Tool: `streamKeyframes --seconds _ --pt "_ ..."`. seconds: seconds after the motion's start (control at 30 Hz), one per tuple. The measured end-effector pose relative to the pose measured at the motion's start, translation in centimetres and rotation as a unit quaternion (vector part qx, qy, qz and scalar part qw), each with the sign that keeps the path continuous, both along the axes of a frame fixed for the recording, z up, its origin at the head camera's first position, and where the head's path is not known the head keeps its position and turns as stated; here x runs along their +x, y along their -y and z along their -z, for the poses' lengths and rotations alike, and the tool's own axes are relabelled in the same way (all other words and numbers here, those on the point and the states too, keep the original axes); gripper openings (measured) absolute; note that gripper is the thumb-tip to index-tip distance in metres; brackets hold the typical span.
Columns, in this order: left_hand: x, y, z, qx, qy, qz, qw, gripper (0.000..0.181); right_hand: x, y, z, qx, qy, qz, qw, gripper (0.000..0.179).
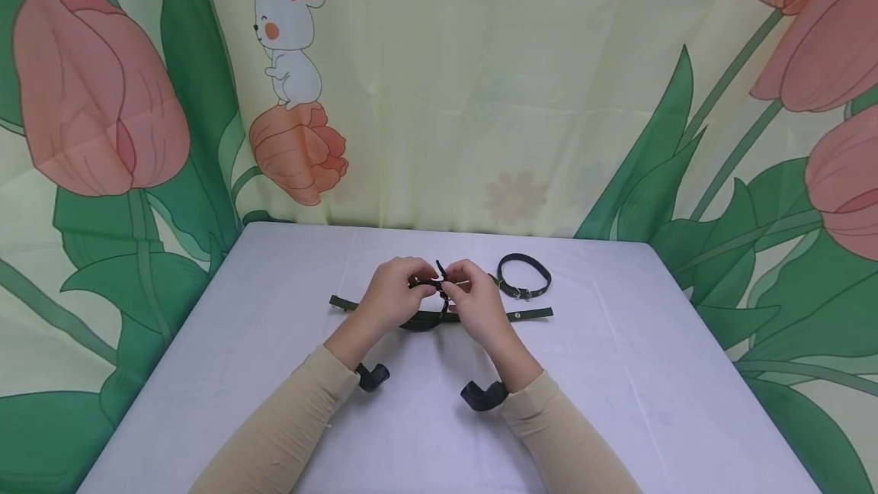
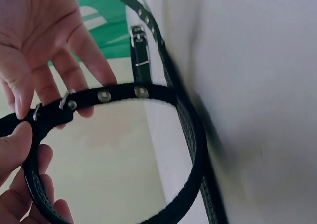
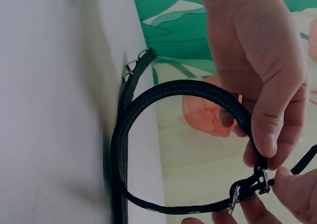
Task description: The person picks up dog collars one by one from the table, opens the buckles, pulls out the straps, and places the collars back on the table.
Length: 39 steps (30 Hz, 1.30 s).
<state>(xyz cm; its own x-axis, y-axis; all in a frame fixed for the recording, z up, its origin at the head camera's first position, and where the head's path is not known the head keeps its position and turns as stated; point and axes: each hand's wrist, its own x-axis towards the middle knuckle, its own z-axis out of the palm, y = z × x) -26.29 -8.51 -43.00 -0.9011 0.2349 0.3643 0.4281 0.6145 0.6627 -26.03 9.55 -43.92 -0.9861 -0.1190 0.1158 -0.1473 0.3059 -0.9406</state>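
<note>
Both hands hold a dark collar [image 2: 190, 184] raised above the table, its band bent round into a loop. My left hand [image 1: 398, 294] grips the band near the buckle, thumb in front and fingers behind. In the right wrist view the metal buckle [image 3: 264, 181] sits between the two hands. The right hand [image 1: 475, 303] pinches the strap by the buckle, and the strap's narrow tail [image 3: 303, 160] sticks out past its thumb. Metal-rimmed holes show along the band in the left wrist view. Beneath the hands a second dark collar [image 1: 531, 314] lies stretched out across the table.
A third collar [image 1: 524, 256], buckled into a ring, lies on the table behind and right of the right hand. The white-covered table [image 1: 425, 433] ends at a curtain [image 1: 446, 97] printed with tulips and a rabbit. Black wrist cameras [image 1: 484, 396] hang below both wrists.
</note>
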Motion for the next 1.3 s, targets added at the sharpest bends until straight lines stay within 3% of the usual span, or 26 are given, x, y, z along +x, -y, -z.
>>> streamKeyframes --seconds 0.27,0.93,1.3 --pt "-0.05 -0.16 0.24 -0.006 -0.017 -0.007 0.9998 0.016 -0.03 -0.05 -0.28 -0.023 0.017 0.001 0.9996 0.018" --pt "0.31 -0.46 0.36 -0.007 0.034 -0.018 0.9992 0.02 -0.08 -0.45 -0.43 -0.071 0.053 -0.008 0.996 0.017" --pt "0.42 0.09 0.16 -0.025 0.026 -0.002 0.9993 0.024 -0.1 -0.19 -0.18 -0.083 0.061 -0.013 0.9946 0.014"
